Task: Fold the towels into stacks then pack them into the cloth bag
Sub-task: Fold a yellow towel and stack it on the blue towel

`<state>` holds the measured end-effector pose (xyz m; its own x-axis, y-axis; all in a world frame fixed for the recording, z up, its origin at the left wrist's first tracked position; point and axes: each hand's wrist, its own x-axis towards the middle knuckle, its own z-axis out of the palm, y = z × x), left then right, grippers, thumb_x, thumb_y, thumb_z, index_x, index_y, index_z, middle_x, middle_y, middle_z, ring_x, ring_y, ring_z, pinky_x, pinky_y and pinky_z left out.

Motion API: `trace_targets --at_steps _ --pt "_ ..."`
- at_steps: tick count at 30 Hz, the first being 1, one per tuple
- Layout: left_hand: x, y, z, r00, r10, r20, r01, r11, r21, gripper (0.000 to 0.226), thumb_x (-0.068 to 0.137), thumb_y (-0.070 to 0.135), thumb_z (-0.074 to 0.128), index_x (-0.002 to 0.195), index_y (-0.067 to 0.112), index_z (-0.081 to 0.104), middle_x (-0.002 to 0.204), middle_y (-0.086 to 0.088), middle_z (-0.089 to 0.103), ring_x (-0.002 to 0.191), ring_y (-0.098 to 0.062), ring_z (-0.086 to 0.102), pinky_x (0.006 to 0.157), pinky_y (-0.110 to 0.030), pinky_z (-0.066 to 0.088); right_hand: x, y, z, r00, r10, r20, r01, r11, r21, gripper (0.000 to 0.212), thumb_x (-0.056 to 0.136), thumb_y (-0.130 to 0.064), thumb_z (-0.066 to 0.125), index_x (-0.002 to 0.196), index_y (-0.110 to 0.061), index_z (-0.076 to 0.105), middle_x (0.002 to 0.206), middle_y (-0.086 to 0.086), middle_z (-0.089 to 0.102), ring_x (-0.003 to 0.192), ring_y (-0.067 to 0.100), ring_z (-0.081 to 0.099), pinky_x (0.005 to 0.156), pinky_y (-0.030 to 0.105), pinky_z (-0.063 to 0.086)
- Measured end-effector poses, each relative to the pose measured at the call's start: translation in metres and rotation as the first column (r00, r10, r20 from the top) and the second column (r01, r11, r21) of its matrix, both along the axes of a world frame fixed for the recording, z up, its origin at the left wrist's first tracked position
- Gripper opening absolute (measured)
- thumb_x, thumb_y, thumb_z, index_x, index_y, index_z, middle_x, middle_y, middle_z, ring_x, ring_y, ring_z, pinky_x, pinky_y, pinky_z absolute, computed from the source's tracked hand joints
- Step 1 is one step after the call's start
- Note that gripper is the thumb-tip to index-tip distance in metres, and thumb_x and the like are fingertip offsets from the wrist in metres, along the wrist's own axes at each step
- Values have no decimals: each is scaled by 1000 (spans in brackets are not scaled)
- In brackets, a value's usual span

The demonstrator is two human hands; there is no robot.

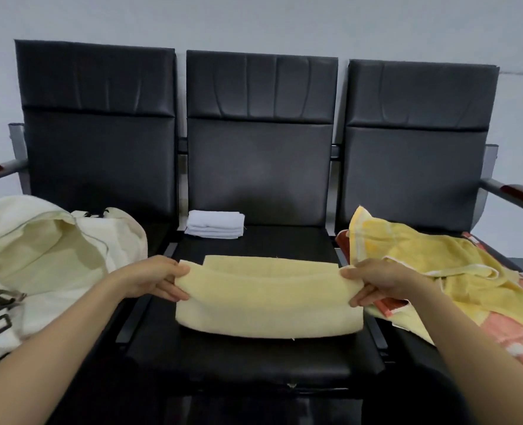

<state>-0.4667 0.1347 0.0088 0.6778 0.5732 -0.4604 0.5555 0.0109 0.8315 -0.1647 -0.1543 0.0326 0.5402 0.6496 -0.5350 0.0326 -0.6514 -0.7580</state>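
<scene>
On the left seat the cloth bag (pixel 48 262) slumps with its mouth gaping, cream canvas with dark strap buckles near its lower edge, ready to receive but not yet packed as far as can be seen. The left hand (pixel 153 279) pinches the left end of the pale yellow towel (pixel 266 299), thumb on top and fingers beneath; this towel is a thick, soft terry band, partly folded, its upper layer lifted off the black leatherette middle seat (pixel 254 360) while a rear layer lies flat behind it. Further back on the same seat sits a small white folded towel stack (pixel 215 224), neat and square. The right hand (pixel 376 282) grips the towel's right end in the same pinch. Over the right seat lie the unfolded towels (pixel 438 271), brighter yellow on orange, crumpled and loose. The step appears to be mid-fold: the next move likely calls for bringing the held edge down evenly, corners aligned, then smoothing it.
</scene>
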Motion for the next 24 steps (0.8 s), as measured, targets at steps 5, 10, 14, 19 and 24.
trace_targets --at_steps 5,10,14,19,24 --pt "24 6 -23 995 102 -3 -100 978 183 25 97 26 54 97 2 61 73 -7 55 57 -14 50 58 -24 46 8 19 -31 989 -144 45 141 989 51 36 96 -14 55 127 -2 42 92 20 68 64 22 71 52 27 58" --pt "64 27 -35 973 180 146 -213 942 260 24 97 30 53 102 9 62 94 -3 60 82 -14 54 72 -26 41 32 50 -41 940 -283 192 261 956 131 13 96 -8 48 108 -4 48 78 16 58 51 18 61 37 20 44" --pt "91 51 -55 934 288 212 -328 925 190 27 96 32 55 104 7 62 105 -6 63 99 -22 57 83 -31 42 57 72 -57 872 -341 351 303 940 159 8 93 -11 50 97 -6 54 64 9 53 53 21 48 44 25 34" --pt "118 72 -73 906 360 220 -409 880 243 26 94 34 54 90 9 59 87 -8 55 77 -17 49 67 -30 35 73 94 -75 834 -304 460 287 952 108 13 94 -18 52 98 -7 57 66 6 54 52 19 47 46 27 38" --pt "127 67 -97 949 315 32 -303 875 377 26 96 33 52 80 13 52 90 -7 56 74 -16 50 65 -29 39 84 103 -106 885 -353 303 327 936 133 26 93 -16 57 116 -6 53 90 12 64 70 25 71 79 43 59"
